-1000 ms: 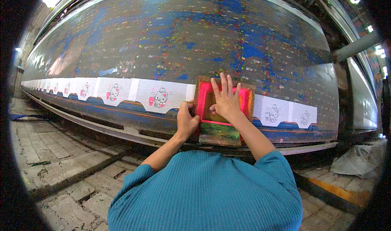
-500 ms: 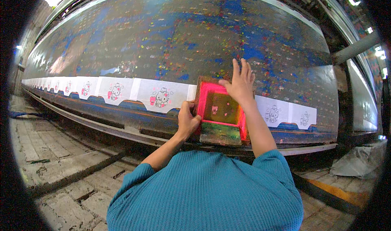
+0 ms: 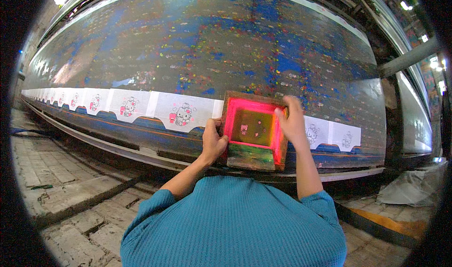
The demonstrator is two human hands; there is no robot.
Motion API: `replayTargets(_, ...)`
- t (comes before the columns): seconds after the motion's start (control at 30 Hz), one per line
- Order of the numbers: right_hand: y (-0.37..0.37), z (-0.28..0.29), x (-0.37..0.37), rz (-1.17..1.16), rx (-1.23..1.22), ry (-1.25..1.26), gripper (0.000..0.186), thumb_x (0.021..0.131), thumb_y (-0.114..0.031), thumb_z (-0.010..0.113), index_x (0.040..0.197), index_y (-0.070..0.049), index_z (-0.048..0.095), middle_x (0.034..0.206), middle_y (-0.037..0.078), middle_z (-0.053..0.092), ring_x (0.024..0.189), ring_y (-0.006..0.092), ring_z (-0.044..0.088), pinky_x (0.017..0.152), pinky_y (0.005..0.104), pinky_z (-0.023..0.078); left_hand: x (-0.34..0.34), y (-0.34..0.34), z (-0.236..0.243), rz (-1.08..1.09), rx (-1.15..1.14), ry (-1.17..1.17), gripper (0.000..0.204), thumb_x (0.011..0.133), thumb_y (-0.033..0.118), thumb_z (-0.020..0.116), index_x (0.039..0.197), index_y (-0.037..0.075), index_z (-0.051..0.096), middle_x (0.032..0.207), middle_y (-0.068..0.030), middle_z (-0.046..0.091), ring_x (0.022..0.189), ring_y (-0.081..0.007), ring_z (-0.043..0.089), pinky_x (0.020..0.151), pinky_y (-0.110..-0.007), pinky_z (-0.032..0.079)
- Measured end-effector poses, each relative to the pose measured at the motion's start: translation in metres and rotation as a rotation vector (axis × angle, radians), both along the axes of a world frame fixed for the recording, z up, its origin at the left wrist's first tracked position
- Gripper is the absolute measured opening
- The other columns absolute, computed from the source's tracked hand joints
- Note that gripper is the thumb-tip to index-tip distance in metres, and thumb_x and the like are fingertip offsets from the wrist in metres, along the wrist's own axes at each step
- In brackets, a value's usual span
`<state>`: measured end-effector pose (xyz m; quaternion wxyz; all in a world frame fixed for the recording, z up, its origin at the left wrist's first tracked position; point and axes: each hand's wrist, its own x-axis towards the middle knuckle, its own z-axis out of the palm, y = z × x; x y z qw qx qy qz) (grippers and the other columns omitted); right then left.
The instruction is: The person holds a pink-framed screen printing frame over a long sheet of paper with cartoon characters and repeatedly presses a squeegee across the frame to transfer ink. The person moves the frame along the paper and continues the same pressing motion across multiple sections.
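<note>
A small wooden screen-printing frame [image 3: 256, 97], its inner edges coated in bright pink, lies on the long table near its front edge. Its olive mesh [image 3: 254, 131] shows a small pink figure and spots. My left hand [image 3: 214, 142] grips the frame's left side, thumb toward the rim. Over the frame's upper right edge is my right hand [image 3: 294, 123], thumb and fingers apart and slightly blurred by motion; whether it touches the wood I cannot tell. White printed fabric pieces [image 3: 181, 111] with a cartoon cat run left of the frame, and more pieces [image 3: 346, 136] lie right of it.
The long dark table [image 3: 155, 79] is speckled with blue, red and yellow paint. A metal rail [image 3: 122, 149] follows its near edge. Brick floor [image 3: 52, 163] lies at the left, clear plastic sheeting [image 3: 409, 187] at the right. A thick pipe [image 3: 409, 57] juts in beyond the right end.
My right hand has drawn back from above the frame's upper middle to its right edge. The left hand still holds the frame's left side. The whole view has shifted slightly.
</note>
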<state>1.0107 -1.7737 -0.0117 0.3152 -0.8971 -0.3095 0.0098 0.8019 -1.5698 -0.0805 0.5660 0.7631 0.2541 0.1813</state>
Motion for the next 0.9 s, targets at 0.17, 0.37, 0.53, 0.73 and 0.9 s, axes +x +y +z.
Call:
replayTargets(0.17, -0.028, 0.025, -0.085, 0.549, -0.076, 0.351, 0.049, 0.084, -0.031, 0.079, 0.121, -0.002, 0.064, 0.132, 0.018, 0.06, 0.125, 0.0396, 0.055, 0.107, 0.0476, 0.046, 0.004, 0.0, 0.002, 0.018, 0.131, -0.042, 0.064, 0.069, -0.001, 0.066, 0.132, -0.002, 0.054, 0.119, -0.0184, 0.062, 0.111, -0.0316, 0.062, 0.101, -0.039, 0.048)
replayTargets(0.37, -0.024, 0.02, -0.128, 0.58, -0.229, -0.05, 0.038, 0.072, -0.011, 0.068, 0.109, -0.005, 0.067, 0.119, 0.013, 0.065, 0.109, 0.0322, 0.062, 0.092, 0.0451, 0.052, 0.004, 0.0, 0.005, 0.002, 0.231, -0.006, 0.067, 0.069, -0.002, 0.066, 0.135, 0.001, 0.055, 0.118, -0.0213, 0.059, 0.113, -0.0393, 0.058, 0.101, -0.042, 0.047)
replayTargets(0.53, -0.012, 0.019, -0.108, 0.417, -0.239, -0.093, 0.032, 0.07, -0.004, 0.065, 0.102, -0.005, 0.068, 0.102, 0.013, 0.071, 0.097, 0.0316, 0.068, 0.084, 0.044, 0.055, 0.005, 0.001, 0.0, 0.0, 0.266, -0.032, 0.055, 0.075, -0.003, 0.063, 0.13, 0.001, 0.059, 0.114, -0.0212, 0.059, 0.107, -0.0394, 0.06, 0.096, -0.043, 0.049)
replayTargets(0.73, 0.022, 0.027, -0.045, 0.325, -0.177, -0.304, 0.031, 0.069, 0.0, 0.063, 0.098, -0.006, 0.07, 0.101, 0.012, 0.073, 0.096, 0.0314, 0.07, 0.082, 0.0438, 0.055, 0.007, 0.003, -0.005, 0.019, 0.206, -0.087, 0.041, 0.085, -0.004, 0.059, 0.125, 0.001, 0.064, 0.107, -0.0189, 0.06, 0.095, -0.0329, 0.063, 0.086, -0.039, 0.051)
replayTargets(0.9, 0.054, 0.007, -0.017, 0.326, -0.119, -0.385, 0.03, 0.069, 0.0, 0.063, 0.097, -0.007, 0.07, 0.1, 0.011, 0.073, 0.095, 0.0311, 0.069, 0.081, 0.0452, 0.054, 0.005, 0.005, -0.007, 0.011, 0.183, -0.104, 0.041, 0.085, -0.004, 0.06, 0.126, 0.002, 0.065, 0.106, -0.0181, 0.061, 0.092, -0.0319, 0.064, 0.083, -0.038, 0.052)
